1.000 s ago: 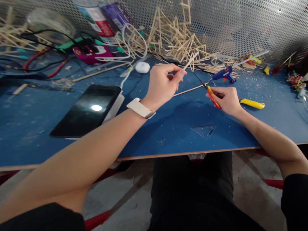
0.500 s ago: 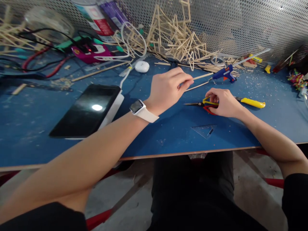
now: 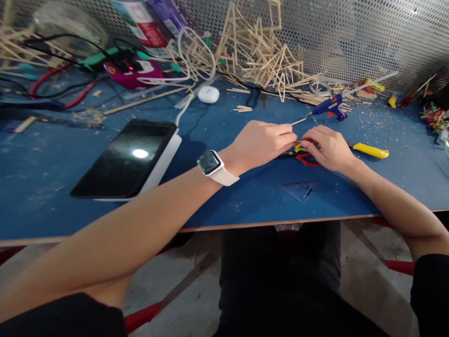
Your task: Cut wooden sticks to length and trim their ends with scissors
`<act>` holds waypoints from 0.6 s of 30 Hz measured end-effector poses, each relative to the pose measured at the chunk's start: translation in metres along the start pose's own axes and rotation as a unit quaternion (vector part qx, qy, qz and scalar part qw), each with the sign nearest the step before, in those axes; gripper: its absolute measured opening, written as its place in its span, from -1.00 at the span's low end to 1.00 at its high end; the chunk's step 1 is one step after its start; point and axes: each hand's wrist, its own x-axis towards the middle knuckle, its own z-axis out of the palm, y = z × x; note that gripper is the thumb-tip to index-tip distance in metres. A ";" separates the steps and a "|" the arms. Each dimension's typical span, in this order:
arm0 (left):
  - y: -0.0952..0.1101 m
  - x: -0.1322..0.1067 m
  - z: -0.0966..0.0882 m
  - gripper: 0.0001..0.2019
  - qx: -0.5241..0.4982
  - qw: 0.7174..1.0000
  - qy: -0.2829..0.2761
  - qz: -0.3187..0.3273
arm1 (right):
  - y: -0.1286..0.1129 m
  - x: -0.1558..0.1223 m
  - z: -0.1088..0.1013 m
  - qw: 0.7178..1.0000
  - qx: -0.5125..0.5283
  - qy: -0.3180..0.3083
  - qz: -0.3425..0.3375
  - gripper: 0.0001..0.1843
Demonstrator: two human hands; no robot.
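My left hand (image 3: 268, 142), with a smartwatch on its wrist, is closed in a pinch on a thin wooden stick (image 3: 298, 141). The stick's short visible end reaches my right hand (image 3: 328, 147), whose thumb and fingertips close on it. Most of the stick is hidden by my fingers. Below the fingertips lie scissors (image 3: 307, 161) with red and yellow handles, partly covered by my hands. Another wooden stick (image 3: 299, 121) lies just beyond my left fingers, its far end near the nozzle of a blue glue gun (image 3: 329, 108).
A yellow utility knife (image 3: 370, 150) lies right of my right hand. A clear set square (image 3: 300, 191) is near the table edge. A tablet (image 3: 128, 159), a white earbud case (image 3: 208, 94) and a magenta power strip (image 3: 135, 75) are leftward. Piled sticks (image 3: 259, 58) stand behind.
My right hand has let go of the scissors and risen to the stick. My left hand has moved right and nearer, bringing the stick to my right fingertips. Short sticks behind are now uncovered.
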 end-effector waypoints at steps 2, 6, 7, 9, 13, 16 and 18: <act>0.006 0.001 -0.001 -0.58 -0.010 1.000 0.001 0.005 | -0.004 -0.001 -0.001 1.000 -0.007 -0.026 -0.009 -0.38; 0.012 0.002 -0.001 -0.65 -0.039 0.999 0.001 0.006 | -0.008 0.000 -0.002 0.997 0.061 -0.051 0.024 -0.25; 0.012 0.002 -0.001 -0.65 -0.043 0.999 -0.005 0.006 | -0.008 0.001 -0.002 0.994 0.091 -0.055 0.030 -0.22; 0.012 0.001 0.000 -0.63 -0.053 0.999 -0.015 0.004 | -0.007 0.002 -0.001 0.987 0.147 -0.060 0.036 -0.16; 0.012 -0.001 0.002 -0.63 -0.097 0.995 -0.021 -0.011 | -0.006 0.002 0.002 0.978 0.191 -0.059 0.054 -0.13; 0.012 -0.002 0.004 -0.63 -0.120 0.992 -0.024 -0.016 | -0.005 0.002 0.001 0.976 0.200 -0.068 0.059 -0.14; 0.012 -0.002 0.004 -0.61 -0.129 0.991 -0.022 -0.011 | -0.006 0.002 0.000 0.974 0.205 -0.072 0.057 -0.14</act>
